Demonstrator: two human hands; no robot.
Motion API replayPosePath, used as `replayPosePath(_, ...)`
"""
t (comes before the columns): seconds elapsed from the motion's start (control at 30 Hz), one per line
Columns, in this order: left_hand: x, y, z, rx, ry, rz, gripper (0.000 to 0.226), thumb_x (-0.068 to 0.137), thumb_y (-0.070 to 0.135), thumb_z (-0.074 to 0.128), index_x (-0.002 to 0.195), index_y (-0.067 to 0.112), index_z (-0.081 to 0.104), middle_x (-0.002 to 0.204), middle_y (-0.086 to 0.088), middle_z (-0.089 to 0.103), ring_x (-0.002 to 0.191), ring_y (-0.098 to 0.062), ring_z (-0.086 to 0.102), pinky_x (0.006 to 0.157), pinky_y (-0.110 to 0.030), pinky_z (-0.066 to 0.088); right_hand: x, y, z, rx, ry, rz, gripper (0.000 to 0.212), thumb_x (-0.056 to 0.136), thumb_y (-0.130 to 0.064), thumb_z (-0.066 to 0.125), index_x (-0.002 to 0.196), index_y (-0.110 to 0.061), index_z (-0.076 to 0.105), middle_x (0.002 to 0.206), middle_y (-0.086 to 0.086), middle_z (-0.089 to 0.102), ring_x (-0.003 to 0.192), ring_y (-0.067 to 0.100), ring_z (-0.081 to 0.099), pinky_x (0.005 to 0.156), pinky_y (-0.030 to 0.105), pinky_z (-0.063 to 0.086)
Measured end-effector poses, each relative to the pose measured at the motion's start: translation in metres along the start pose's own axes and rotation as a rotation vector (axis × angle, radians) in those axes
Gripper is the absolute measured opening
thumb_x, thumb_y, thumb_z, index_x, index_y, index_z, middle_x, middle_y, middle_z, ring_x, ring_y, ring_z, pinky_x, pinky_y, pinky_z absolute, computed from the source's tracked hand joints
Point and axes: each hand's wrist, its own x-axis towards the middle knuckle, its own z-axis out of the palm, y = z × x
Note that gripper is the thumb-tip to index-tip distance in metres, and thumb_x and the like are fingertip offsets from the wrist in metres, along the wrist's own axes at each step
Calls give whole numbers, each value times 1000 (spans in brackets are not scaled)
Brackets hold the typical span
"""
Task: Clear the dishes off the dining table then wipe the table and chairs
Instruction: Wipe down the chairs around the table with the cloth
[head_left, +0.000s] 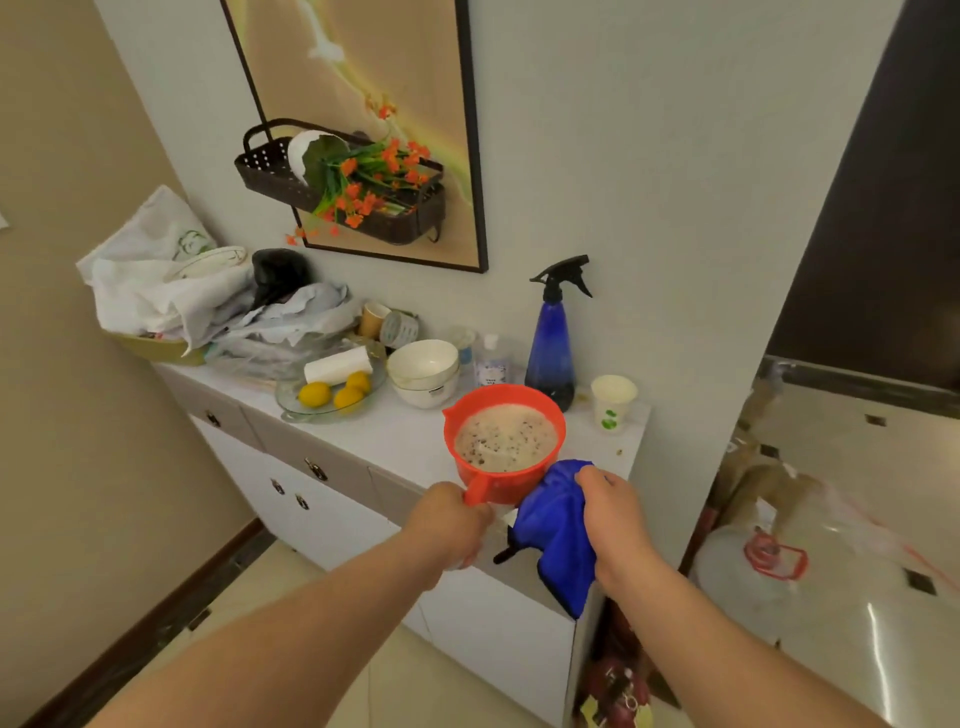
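The white counter (395, 441) runs along the wall, smooth and hard-topped, crowded at the far end with a heap of crumpled cloths. At its near end sits the orange plastic jug (504, 441), round, spouted and nearly full of frothy, speckled liquid. The left hand (449, 525) has its grip clenched round the jug's handle; the right hand (615, 519) grasps a soft blue cloth (556, 535), bunched and hanging over the counter's edge (the dining table itself is out of sight). Lifting that jug wants a level, slow carry, I'd say, or it slops.
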Motion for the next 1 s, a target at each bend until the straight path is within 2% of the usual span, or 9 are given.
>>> replayPosePath(0.23, 24, 13, 29, 61, -22, -20, 22, 90, 21, 63, 75, 4, 62, 49, -7, 56, 47, -26, 55, 56, -34, 49, 14, -1, -31, 58, 1, 53, 17, 100, -21, 51, 97, -9, 62, 82, 14, 65, 73, 26, 60, 65, 34, 49)
replayPosePath(0.33, 31, 18, 33, 29, -22, -30, 22, 92, 23, 66, 84, 2, 63, 62, -11, 61, 52, -26, 56, 57, -34, 50, 17, -1, -37, 73, 8, 84, 16, 100, -23, 52, 100, -11, 62, 84, 13, 64, 74, 25, 60, 65, 33, 48)
replayPosePath(0.47, 30, 29, 33, -92, -64, -87, 21, 98, 19, 65, 99, -1, 59, 80, -16, 62, 54, -21, 55, 50, -25, 50, 13, -1, -41, 103, 12, 89, 19, 98, -25, 53, 105, -10, 63, 89, 14, 65, 79, 27, 62, 69, 35, 49)
replayPosePath(0.57, 30, 28, 27, 198, -61, -31, 43, 96, 45, 62, 110, 4, 61, 98, -16, 69, 79, -27, 70, 74, -38, 62, 3, -7, -37, 117, 30, 55, 18, 99, -25, 53, 105, -11, 64, 87, 13, 66, 76, 26, 62, 67, 34, 50)
replayPosePath(0.63, 21, 28, 19, 450, -17, 75, 56, 95, 55, 56, 123, 6, 59, 116, -14, 67, 104, -30, 67, 90, -38, 56, -7, -12, -34, 123, 41, 28, 18, 99, -25, 53, 103, -12, 64, 86, 13, 66, 75, 25, 62, 66, 33, 50)
replayPosePath(0.7, 9, 25, 10, 488, 43, 177, 63, 96, 57, 54, 137, 9, 53, 134, -13, 61, 119, -30, 60, 94, -35, 48, -20, -14, -28, 130, 45, -16, 18, 98, -25, 52, 99, -11, 63, 86, 14, 64, 76, 27, 60, 67, 35, 48)
replayPosePath(0.87, -30, 20, -23, 278, 152, 437, 58, 99, 57, 49, 142, 19, 54, 141, -4, 58, 125, -22, 56, 101, -37, 45, -66, -27, -2, 173, -1, -141, 19, 99, -33, 60, 110, -20, 67, 97, 8, 75, 87, 25, 73, 72, 36, 59)
replayPosePath(0.93, -52, 18, -43, 120, 81, 482, 58, 100, 58, 46, 146, 23, 50, 143, 1, 57, 126, -17, 55, 98, -30, 44, -92, -31, 15, 166, -111, -188, 24, 94, -38, 68, 113, -23, 68, 101, 6, 77, 92, 26, 75, 83, 43, 62)
replayPosePath(1.0, -72, 11, -69, -45, -48, 499, 59, 99, 59, 48, 149, 28, 46, 141, 7, 55, 124, -11, 54, 92, -22, 44, -116, -32, 37, 177, -269, -196, 29, 91, -30, 74, 118, -19, 68, 106, 10, 76, 97, 29, 75, 89, 51, 60)
